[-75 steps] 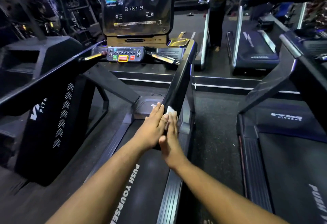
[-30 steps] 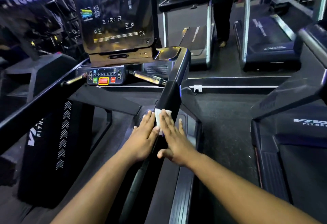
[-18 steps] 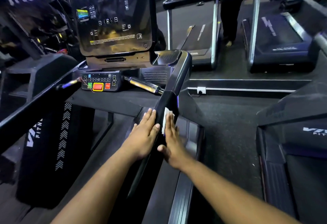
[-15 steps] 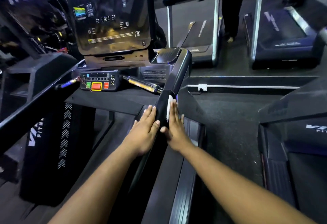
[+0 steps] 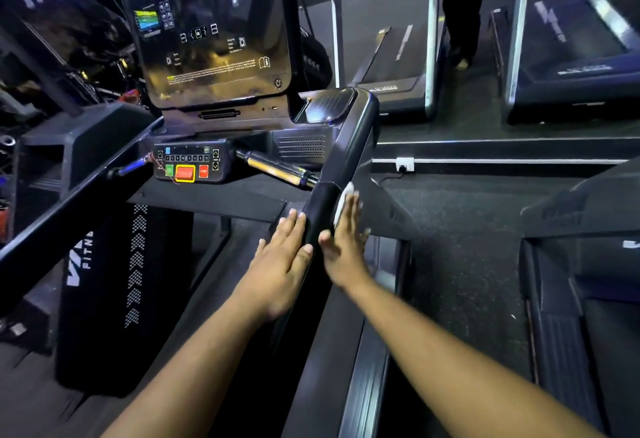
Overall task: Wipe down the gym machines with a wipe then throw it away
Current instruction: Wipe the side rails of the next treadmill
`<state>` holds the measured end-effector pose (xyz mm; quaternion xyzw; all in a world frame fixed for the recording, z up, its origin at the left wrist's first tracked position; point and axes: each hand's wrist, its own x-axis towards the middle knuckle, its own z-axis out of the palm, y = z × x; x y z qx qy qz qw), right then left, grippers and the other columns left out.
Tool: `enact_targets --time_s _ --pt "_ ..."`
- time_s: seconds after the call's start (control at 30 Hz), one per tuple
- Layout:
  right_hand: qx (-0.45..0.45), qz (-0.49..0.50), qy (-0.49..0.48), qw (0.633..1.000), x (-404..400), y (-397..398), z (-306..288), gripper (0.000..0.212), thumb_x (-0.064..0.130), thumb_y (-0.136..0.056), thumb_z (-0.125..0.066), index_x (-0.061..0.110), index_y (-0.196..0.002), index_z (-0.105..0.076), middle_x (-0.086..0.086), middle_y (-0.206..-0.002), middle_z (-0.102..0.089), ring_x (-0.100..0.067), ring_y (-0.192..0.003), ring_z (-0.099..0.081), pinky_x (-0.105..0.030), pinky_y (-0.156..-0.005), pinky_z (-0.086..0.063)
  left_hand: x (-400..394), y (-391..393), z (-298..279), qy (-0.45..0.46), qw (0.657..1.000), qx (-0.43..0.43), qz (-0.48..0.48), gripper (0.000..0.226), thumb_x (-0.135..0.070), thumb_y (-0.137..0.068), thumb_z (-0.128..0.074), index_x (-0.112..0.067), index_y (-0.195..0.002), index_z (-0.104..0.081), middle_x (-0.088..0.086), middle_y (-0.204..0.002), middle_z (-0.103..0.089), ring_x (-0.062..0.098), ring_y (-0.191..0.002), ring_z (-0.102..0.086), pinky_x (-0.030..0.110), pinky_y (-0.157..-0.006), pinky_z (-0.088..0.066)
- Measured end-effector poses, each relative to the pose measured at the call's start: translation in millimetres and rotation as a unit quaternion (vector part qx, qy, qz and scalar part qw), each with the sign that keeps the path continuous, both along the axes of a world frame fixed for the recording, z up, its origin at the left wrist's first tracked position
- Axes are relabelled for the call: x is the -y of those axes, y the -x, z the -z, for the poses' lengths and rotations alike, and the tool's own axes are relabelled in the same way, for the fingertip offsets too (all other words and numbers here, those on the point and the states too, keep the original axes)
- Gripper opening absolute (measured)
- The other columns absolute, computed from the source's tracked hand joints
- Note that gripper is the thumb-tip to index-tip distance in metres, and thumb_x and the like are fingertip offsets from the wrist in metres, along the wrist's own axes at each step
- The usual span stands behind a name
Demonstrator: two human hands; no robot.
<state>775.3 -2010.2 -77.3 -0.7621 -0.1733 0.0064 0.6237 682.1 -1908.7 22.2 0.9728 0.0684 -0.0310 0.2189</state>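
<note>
I stand on a black treadmill and face its right handrail (image 5: 349, 150), which slopes up to the console. My right hand (image 5: 344, 247) lies flat with straight fingers against the rail's outer side and presses a white wipe (image 5: 343, 203) onto it; only the wipe's upper edge shows past my fingertips. On the rail's inner side my left hand (image 5: 285, 261) rests flat, fingers straight, and holds nothing.
Ahead are the console screen (image 5: 211, 25) and a button panel (image 5: 187, 165) with red and green keys. The left handrail (image 5: 69, 198) runs along the left. Another treadmill (image 5: 588, 264) stands at the right. A mirror reflects a standing person (image 5: 464, 4) and more treadmills.
Both hands have slid up the right handrail toward the console. The wipe moved from the rail's top to its outer side under my right palm. My view has come closer.
</note>
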Motion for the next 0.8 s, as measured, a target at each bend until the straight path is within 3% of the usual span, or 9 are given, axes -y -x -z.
enact_targets --time_s 0.07,0.17,0.23,0.33,0.4,0.47,0.53,0.67,0.8 --pt "-0.040 0.023 -0.029 0.998 2.8 -41.8 -15.1 0.129 0.103 -0.061 -0.008 0.023 -0.159 0.010 0.007 -0.166 0.018 -0.014 -0.154 0.015 -0.055 -0.116 0.003 1.4 1.1 -0.8 -0.018 1.000 -0.002 0.002 0.059 -0.037 -0.110 -0.030 -0.031 -0.163 -0.005 -0.020 -0.166 0.009 -0.005 -0.149 0.015 0.039 -0.127 0.006" --pt "-0.128 0.029 -0.068 0.989 15.7 -90.1 -27.7 0.146 0.109 -0.047 -0.011 0.018 -0.162 0.000 -0.003 -0.169 0.006 -0.017 -0.155 0.004 -0.031 -0.120 0.004 4.7 1.4 -2.8 -0.056 0.998 -0.001 0.007 0.059 -0.037 -0.110 -0.028 -0.030 -0.163 -0.003 -0.018 -0.167 0.010 -0.005 -0.150 0.016 0.038 -0.126 0.010" --pt "-0.135 0.025 -0.059 0.989 16.8 -102.2 -30.6 0.159 0.112 -0.037 -0.011 0.013 -0.162 0.001 -0.008 -0.169 0.006 -0.018 -0.155 0.005 -0.023 -0.118 0.003 5.0 2.0 -3.9 -0.070 0.998 0.001 0.009 0.059 -0.038 -0.110 -0.027 -0.029 -0.164 -0.003 -0.018 -0.167 0.010 -0.004 -0.151 0.017 0.038 -0.126 0.012" --pt "-0.095 0.009 -0.059 0.994 5.6 -73.5 -32.4 0.143 0.106 -0.054 -0.018 0.014 -0.160 0.010 -0.008 -0.168 0.015 -0.019 -0.154 0.014 -0.038 -0.123 0.006 5.2 0.5 -3.0 -0.086 0.996 0.002 0.019 0.060 -0.038 -0.110 -0.028 -0.029 -0.164 -0.002 -0.017 -0.168 0.011 -0.003 -0.151 0.018 0.037 -0.125 0.012" --pt "-0.053 -0.004 -0.033 0.998 1.6 -58.5 -25.8 0.119 0.090 -0.078 -0.029 0.014 -0.159 0.012 -0.006 -0.168 0.015 -0.017 -0.154 0.015 -0.046 -0.125 0.005 5.4 -1.6 -3.0 -0.095 0.995 0.000 0.026 0.061 -0.038 -0.110 -0.028 -0.029 -0.164 0.000 -0.016 -0.168 0.012 -0.002 -0.151 0.019 0.038 -0.125 0.012" --pt "-0.022 -0.009 -0.016 1.000 4.6 -76.4 -18.5 0.102 0.073 -0.093 -0.037 0.013 -0.160 0.010 -0.007 -0.168 0.013 -0.017 -0.155 0.013 -0.045 -0.126 0.003 5.1 -4.2 -3.1 -0.098 0.995 -0.001 0.031 0.062 -0.038 -0.110 -0.029 -0.029 -0.163 0.001 -0.015 -0.168 0.013 0.000 -0.152 0.019 0.038 -0.126 0.012" --pt "-0.031 -0.011 -0.006 0.999 11.3 -109.6 -18.1 0.108 0.073 -0.086 -0.040 0.011 -0.160 0.008 -0.011 -0.169 0.009 -0.019 -0.155 0.008 -0.038 -0.126 0.002 4.7 -5.9 -2.9 -0.093 0.995 -0.004 0.032 0.063 -0.037 -0.110 -0.029 -0.029 -0.163 0.002 -0.015 -0.168 0.013 0.000 -0.152 0.019 0.037 -0.126 0.012" --pt "-0.161 0.019 -0.024 0.986 13.3 -153.9 -23.8 0.132 0.090 -0.062 -0.035 0.011 -0.161 0.002 -0.011 -0.169 -0.001 -0.020 -0.156 -0.004 -0.040 -0.127 -0.006 4.2 -7.1 -1.7 -0.079 0.997 -0.002 0.027 0.062 -0.037 -0.110 -0.030 -0.031 -0.163 0.001 -0.018 -0.168 0.013 -0.001 -0.151 0.020 0.039 -0.126 0.010" --pt "-0.072 0.043 -0.064 0.994 -0.3 -109.7 -19.5 0.093 0.063 -0.091 -0.035 0.015 -0.161 0.001 -0.004 -0.169 0.007 -0.017 -0.156 0.007 -0.041 -0.127 0.001 3.3 -8.3 -1.5 -0.066 0.997 0.001 0.025 0.062 -0.035 -0.109 -0.032 -0.032 -0.163 0.000 -0.019 -0.167 0.012 -0.002 -0.151 0.019 0.038 -0.126 0.010"
